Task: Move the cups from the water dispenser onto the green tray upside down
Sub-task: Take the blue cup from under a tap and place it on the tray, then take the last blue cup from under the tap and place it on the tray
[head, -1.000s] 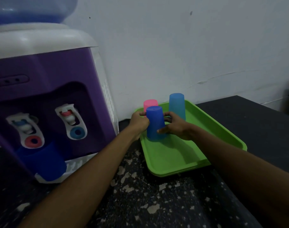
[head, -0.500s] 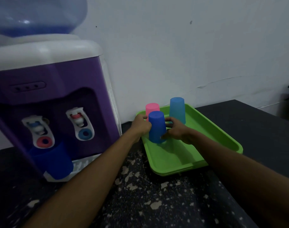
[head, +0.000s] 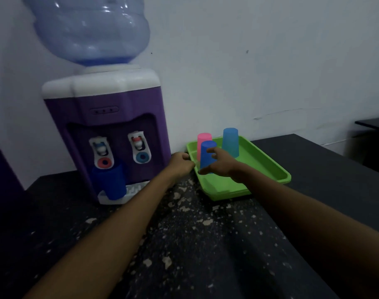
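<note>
Both hands have come off the dark blue cup [head: 208, 155] they were gripping a moment ago, and the view has pulled back so the whole water dispenser [head: 111, 134] and its bottle [head: 91, 29] now show.

From the head camera, the right hand [head: 222, 164] is released, fingers spread, just in front of that cup, perhaps still brushing it. The left hand [head: 181, 161] is loosely curled and holds nothing, beside the near-left corner of the green tray [head: 266, 169].

Three cups stand upside down on the tray: the dark blue one nearest the right hand, a pink cup [head: 202, 140] just behind it, and a light blue cup [head: 230, 142] further back to the right.

One more blue cup [head: 111, 183] sits on the dispenser's drip ledge under the left tap, off to the left of the left hand. By my reckoning that is the last one left to fetch and turn over.
</note>
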